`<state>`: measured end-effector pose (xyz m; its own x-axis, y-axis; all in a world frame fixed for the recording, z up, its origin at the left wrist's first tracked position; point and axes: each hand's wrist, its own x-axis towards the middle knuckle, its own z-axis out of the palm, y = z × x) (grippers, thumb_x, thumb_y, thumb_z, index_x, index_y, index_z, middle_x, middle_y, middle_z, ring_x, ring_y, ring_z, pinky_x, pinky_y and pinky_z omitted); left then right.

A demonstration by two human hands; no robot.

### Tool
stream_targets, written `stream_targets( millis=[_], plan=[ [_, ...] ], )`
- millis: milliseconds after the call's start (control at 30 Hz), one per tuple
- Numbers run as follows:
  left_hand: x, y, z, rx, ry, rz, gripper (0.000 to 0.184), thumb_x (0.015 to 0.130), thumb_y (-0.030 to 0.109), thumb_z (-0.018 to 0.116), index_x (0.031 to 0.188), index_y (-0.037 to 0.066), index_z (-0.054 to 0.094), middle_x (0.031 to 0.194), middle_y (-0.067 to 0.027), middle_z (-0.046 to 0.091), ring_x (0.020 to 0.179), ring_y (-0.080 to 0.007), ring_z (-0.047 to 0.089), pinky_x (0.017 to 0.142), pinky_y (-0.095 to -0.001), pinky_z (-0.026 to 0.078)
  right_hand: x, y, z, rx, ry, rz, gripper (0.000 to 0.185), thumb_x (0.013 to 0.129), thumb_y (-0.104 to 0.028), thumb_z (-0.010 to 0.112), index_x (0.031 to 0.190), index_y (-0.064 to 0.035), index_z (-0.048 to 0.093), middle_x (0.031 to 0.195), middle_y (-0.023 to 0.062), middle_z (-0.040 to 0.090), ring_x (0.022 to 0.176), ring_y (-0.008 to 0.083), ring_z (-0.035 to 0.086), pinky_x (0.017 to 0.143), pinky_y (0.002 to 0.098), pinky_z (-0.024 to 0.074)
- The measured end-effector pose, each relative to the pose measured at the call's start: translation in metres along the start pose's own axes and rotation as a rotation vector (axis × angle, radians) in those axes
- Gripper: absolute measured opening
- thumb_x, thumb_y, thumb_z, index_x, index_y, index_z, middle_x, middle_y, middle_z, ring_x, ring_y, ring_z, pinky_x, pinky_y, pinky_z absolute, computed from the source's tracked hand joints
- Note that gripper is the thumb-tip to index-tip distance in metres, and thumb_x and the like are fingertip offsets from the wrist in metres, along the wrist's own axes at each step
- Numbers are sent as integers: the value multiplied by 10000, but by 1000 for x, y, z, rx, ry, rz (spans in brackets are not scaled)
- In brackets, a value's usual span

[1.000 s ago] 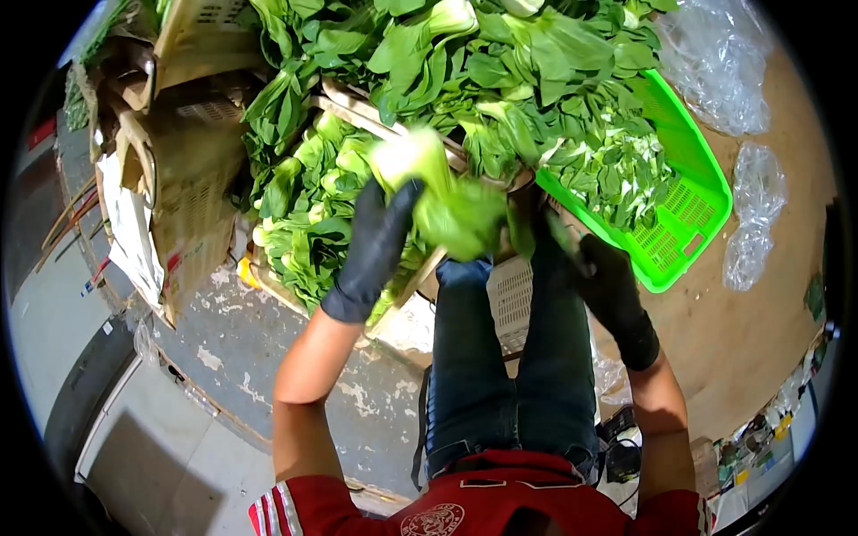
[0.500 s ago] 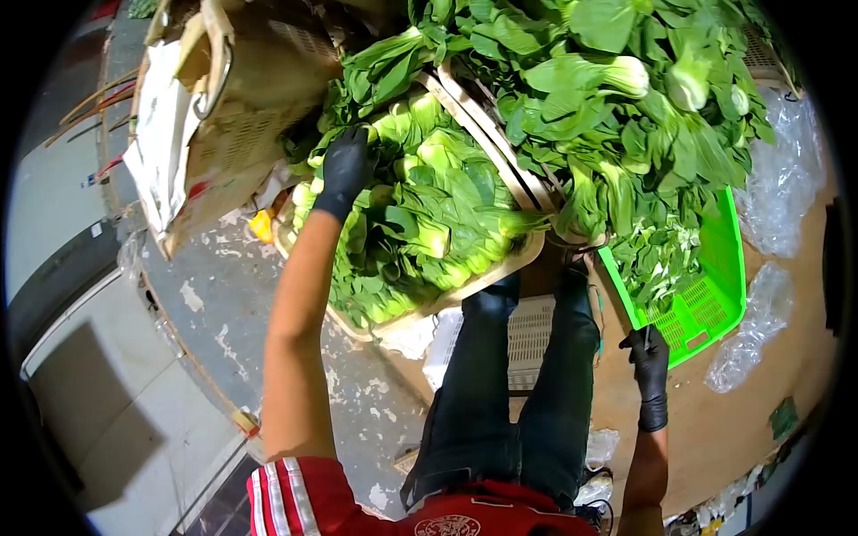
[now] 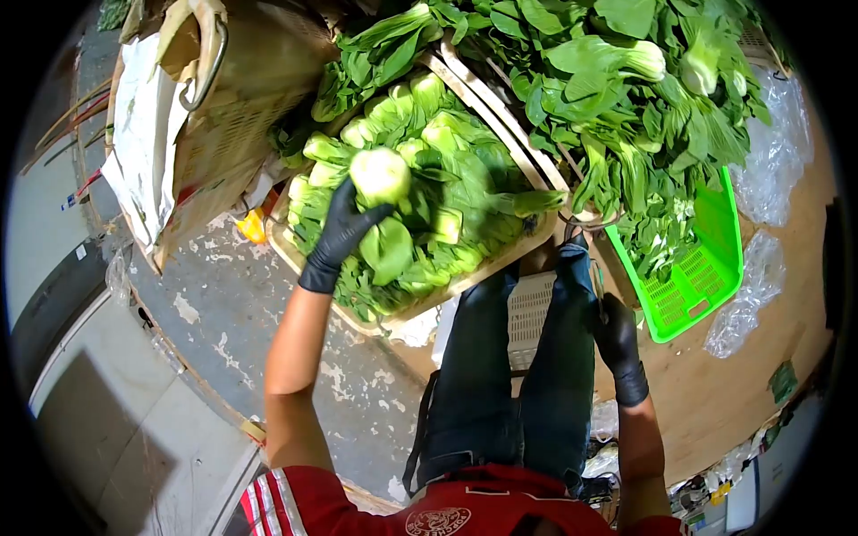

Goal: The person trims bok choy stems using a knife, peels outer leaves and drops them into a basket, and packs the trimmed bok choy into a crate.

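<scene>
My left hand (image 3: 344, 234), in a black glove, grips a bok choy (image 3: 380, 177) with its pale base turned up toward the camera. Below it lies a beige crate (image 3: 416, 310) packed with green bok choy (image 3: 451, 143). My right hand (image 3: 617, 335), also gloved in black, is beside my right knee, its fingers closed around a small thin tool that I cannot make out clearly. Just above and right of that hand stands a bright green basket (image 3: 684, 290) with loose leaves (image 3: 660, 239) inside.
A large heap of bok choy (image 3: 617, 107) fills the upper right. Stacked crates (image 3: 237, 116) with white paper stand at the upper left. Clear plastic bags (image 3: 755, 277) lie at the right. A pale perforated crate (image 3: 529, 313) shows between my legs.
My left hand went to the beige crate, and now holds a bok choy raised over it. My right hand moved down to the basket's edge, then left toward my knee.
</scene>
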<state>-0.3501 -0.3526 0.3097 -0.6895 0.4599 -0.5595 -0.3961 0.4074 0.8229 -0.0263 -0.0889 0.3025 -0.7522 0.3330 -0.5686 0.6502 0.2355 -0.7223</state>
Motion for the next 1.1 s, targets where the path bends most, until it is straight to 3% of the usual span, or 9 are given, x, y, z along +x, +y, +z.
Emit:
stream_targets(
  millis=[100, 333, 433, 700, 767, 800, 867, 1000, 1100],
  plan=[
    [-30, 16, 41, -49, -80, 71, 657, 669, 182, 747, 1225, 6, 443, 1137, -66, 538, 1037, -172, 507, 935, -314, 376, 4, -29, -7, 117, -2, 33, 152, 727, -99, 631, 729, -21, 501, 623, 143, 460, 531, 254, 415, 522, 325, 381],
    [-43, 41, 140, 170, -464, 201, 746, 633, 92, 745, 1278, 3, 381, 1195, -104, 510, 1119, -181, 471, 975, -323, 349, 6, -92, -53, -185, 117, -435, 192, 664, -142, 667, 690, -59, 495, 631, 136, 500, 569, 295, 536, 498, 363, 405],
    [-56, 51, 201, 160, -527, 220, 759, 631, 108, 795, 1262, 17, 383, 1166, -101, 532, 1053, -185, 527, 895, -336, 441, -3, -88, -83, -388, 149, -380, 168, 666, -179, 656, 693, -93, 514, 638, 105, 521, 586, 297, 556, 493, 387, 411],
    [-70, 69, 330, 320, -595, 450, 578, 646, 68, 763, 1138, 7, 466, 1040, -117, 569, 940, -226, 571, 817, -329, 460, -51, -3, -152, -366, 298, -206, 185, 700, -259, 621, 696, -90, 546, 638, 112, 546, 591, 308, 566, 510, 400, 436],
    [-77, 74, 360, 300, -608, 413, 546, 629, 127, 775, 1079, -1, 493, 1000, -142, 568, 890, -265, 574, 778, -351, 451, -51, 65, -161, -300, 303, -139, 223, 733, -292, 598, 691, -76, 562, 631, 122, 557, 587, 314, 569, 520, 400, 444],
    [-80, 76, 369, 336, -638, 402, 589, 621, 164, 787, 1097, -6, 485, 1011, -138, 574, 913, -254, 573, 809, -343, 447, -43, 146, -155, -637, 258, -67, 292, 779, -331, 554, 687, -55, 578, 598, 141, 564, 574, 319, 575, 517, 394, 449],
    [-83, 83, 397, 218, -617, 359, 647, 618, 192, 795, 1132, -16, 462, 1048, -139, 568, 953, -243, 566, 848, -340, 438, -66, 203, -180, -132, 178, 389, 244, 787, -289, 568, 695, -64, 589, 672, 103, 619, 578, 270, 604, 524, 383, 479],
    [-73, 75, 455, 254, -696, 201, 678, 654, 157, 782, 1189, -11, 403, 1103, -135, 535, 1021, -225, 529, 893, -342, 415, -98, 129, -207, 327, 584, 51, 353, 735, -179, 700, 1028, -37, 564, 815, 112, 634, 699, 195, 620, 617, 315, 483],
    [-72, 71, 489, 514, -746, 447, 722, 640, 175, 784, 1203, -4, 369, 1073, -150, 509, 1000, -264, 520, 872, -349, 416, -102, 104, -224, 518, 429, -156, 605, 670, -164, 758, 1180, -51, 453, 915, 106, 611, 763, 171, 603, 692, 301, 487]
  ],
)
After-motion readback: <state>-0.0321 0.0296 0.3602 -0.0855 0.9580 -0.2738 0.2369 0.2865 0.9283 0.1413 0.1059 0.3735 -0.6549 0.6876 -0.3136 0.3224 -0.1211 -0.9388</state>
